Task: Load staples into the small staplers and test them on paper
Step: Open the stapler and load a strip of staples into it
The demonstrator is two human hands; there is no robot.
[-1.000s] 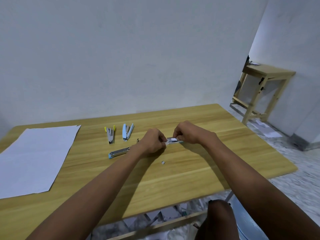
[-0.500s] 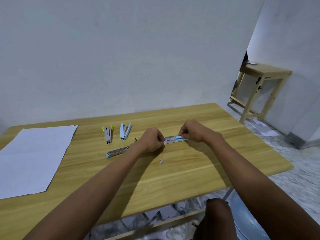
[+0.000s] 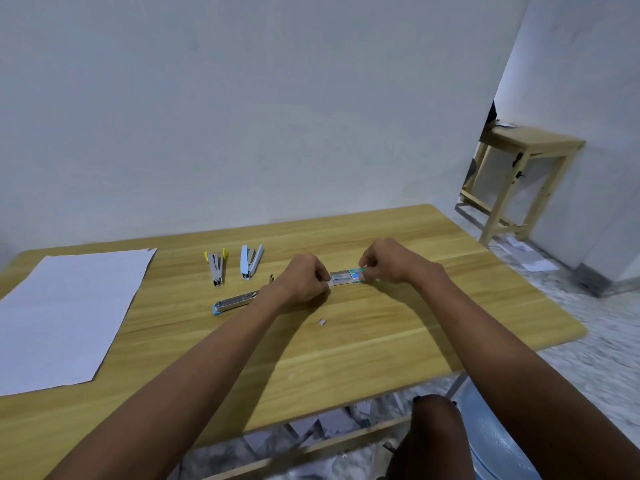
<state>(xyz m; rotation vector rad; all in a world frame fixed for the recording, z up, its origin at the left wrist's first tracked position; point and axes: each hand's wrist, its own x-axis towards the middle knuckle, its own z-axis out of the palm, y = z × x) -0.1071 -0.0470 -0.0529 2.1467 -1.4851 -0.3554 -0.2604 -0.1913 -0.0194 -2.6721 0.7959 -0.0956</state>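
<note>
Two bare hands meet just right of the frame's centre, over a light wooden table [image 3: 381,341]. The left hand [image 3: 304,282] and the right hand [image 3: 388,261] each pinch one end of a small flat staple box [image 3: 346,276], silvery with a green-blue end; it lies between them, low over the tabletop, though whether it touches the wood I cannot tell.

I count three staplers. Two small ones lie hinged open side by side left of the hands: a grey stapler with yellow tips [image 3: 216,268] and, just beside it, a pale blue stapler [image 3: 250,261]. The third, a long grey metal stapler with a blue end [image 3: 233,302], lies nearer the lower edge, partly behind the left wrist.

One tiny grey strip of staples [image 3: 322,321] sits alone on the wood below the hands. One large white paper sheet [image 3: 65,313] covers the table's left part. One small wooden side table [image 3: 533,150] stands at the right of the frame.
</note>
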